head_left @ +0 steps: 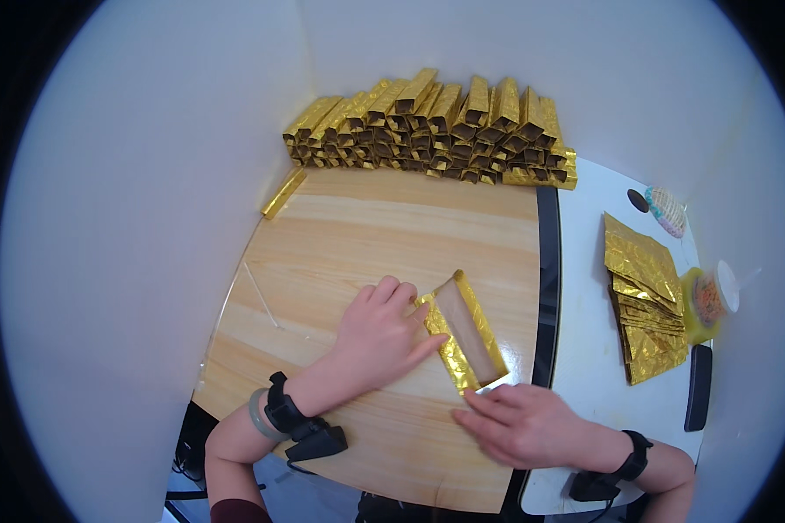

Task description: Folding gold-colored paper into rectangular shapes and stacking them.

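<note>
A gold foil paper box (453, 356) with a brown inside lies on the wooden table top, its long open side facing up and slanting toward me. My left hand (384, 331) is at its left wall, fingers curled and the thumb and a fingertip pressing on the foil. At the near end, my right hand (523, 425) has its fingers closed at the corner of the box, by a pale shiny flap. The tips of some right fingers are slightly blurred.
Many finished-looking gold boxes (445, 109) are stacked along the back wall. A single gold strip (284, 193) lies far left. On the white table (584, 349) to the right are flat gold sheets (641, 261) and a cup of small coloured pieces (708, 301). A dark strip (547, 279) separates the two tops.
</note>
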`<state>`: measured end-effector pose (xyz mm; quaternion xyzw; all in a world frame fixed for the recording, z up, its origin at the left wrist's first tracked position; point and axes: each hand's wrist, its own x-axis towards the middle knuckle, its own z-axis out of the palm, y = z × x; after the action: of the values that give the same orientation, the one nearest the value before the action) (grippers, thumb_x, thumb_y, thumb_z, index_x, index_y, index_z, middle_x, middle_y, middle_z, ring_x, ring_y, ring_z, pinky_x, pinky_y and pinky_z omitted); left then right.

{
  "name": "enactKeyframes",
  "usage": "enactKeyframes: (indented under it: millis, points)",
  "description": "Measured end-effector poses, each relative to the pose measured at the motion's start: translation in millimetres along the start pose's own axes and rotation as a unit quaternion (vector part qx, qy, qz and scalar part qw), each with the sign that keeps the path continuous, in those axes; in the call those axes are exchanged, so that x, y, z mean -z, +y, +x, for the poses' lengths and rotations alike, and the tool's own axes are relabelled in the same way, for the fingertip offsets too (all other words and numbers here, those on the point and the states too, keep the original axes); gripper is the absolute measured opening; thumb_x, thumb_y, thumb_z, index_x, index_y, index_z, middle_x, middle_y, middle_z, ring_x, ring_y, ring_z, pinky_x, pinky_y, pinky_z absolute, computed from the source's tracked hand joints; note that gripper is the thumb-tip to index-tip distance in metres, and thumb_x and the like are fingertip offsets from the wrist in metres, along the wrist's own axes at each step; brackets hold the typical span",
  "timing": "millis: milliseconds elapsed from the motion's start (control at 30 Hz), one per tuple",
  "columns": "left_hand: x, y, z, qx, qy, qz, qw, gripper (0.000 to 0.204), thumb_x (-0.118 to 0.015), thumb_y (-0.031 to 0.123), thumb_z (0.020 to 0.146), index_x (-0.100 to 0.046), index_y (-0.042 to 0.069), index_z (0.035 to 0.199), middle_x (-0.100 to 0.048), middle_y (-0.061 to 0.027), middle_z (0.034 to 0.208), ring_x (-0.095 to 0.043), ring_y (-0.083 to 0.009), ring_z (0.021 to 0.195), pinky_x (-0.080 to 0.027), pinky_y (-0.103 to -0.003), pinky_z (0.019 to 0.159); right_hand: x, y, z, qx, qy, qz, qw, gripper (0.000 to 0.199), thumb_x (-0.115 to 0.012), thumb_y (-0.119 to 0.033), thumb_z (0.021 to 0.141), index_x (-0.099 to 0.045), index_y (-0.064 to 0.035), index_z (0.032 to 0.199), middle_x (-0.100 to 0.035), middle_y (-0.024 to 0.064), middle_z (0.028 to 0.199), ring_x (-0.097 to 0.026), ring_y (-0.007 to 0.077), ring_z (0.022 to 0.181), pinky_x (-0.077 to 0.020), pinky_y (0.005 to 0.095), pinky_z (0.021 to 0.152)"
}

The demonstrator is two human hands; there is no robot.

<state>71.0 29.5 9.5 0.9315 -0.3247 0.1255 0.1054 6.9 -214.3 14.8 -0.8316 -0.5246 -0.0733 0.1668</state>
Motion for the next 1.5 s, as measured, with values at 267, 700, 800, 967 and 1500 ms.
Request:
enactKeyframes:
  millis: [267, 700, 800, 967, 1500]
  points:
    - [-16, 2, 4, -0.025, -0.063, -0.025, 0.997, 0.062, -0.068, 0.040, 0.080, -0.055, 0.005, 0.131, -0.044, -0.0143, 0.136, -0.043, -0.0333, 0.112, -0.036, -0.043, 0.100, 34, 14, -6, -0.034, 0.009, 0.127, 0.991, 0.041, -0.066, -0.012, 0.075, -0.065, -0.0071, 0.116, -0.067, 0.0061, 0.086, -0.060, 0.0187, 0.074, -0.0509, 0.0310, 0.063]
    - [0, -24, 6, -0.097, -0.100, -0.160, 0.977, 0.044, -0.067, 0.017, 0.081, -0.063, 0.015, 0.125, -0.052, -0.0078, 0.122, -0.046, -0.0287, 0.109, -0.039, -0.040, 0.097, 5, 74, 18, -0.017, 0.033, -0.024, 0.999, 0.024, -0.067, -0.009, 0.073, -0.067, -0.0054, 0.096, -0.064, 0.0042, 0.089, -0.062, 0.0205, 0.088, -0.0512, 0.0317, 0.073]
    - [1, -15, 3, 0.004, -0.142, -0.178, 0.974, 0.037, -0.067, 0.014, 0.081, -0.066, 0.014, 0.118, -0.057, -0.0065, 0.104, -0.054, -0.0252, 0.098, -0.047, -0.036, 0.085, 4, 73, 16, 0.033, 0.021, -0.047, 0.998, 0.024, -0.063, -0.010, 0.073, -0.067, -0.0053, 0.097, -0.064, 0.0037, 0.087, -0.062, 0.0189, 0.086, -0.0514, 0.0308, 0.071]
    - [0, -9, -10, -0.028, -0.094, -0.151, 0.984, 0.025, -0.063, 0.011, 0.086, -0.067, 0.010, 0.111, -0.059, -0.0063, 0.091, -0.062, -0.0222, 0.082, -0.052, -0.033, 0.068, 4, 65, 14, 0.049, 0.030, -0.050, 0.997, 0.027, -0.065, -0.009, 0.072, -0.064, -0.0045, 0.099, -0.064, 0.0036, 0.088, -0.062, 0.0190, 0.081, -0.0522, 0.0303, 0.067]
    - [3, -20, -42, 0.087, -0.053, -0.287, 0.952, 0.012, -0.066, 0.001, 0.082, -0.061, 0.005, 0.093, -0.055, -0.0086, 0.098, -0.058, -0.0253, 0.088, -0.050, -0.033, 0.074, 9, 73, 17, -0.141, -0.036, 0.165, 0.975, 0.036, -0.069, 0.000, 0.074, -0.054, -0.0052, 0.107, -0.060, 0.0130, 0.125, -0.064, 0.0285, 0.092, -0.0542, 0.0351, 0.079]
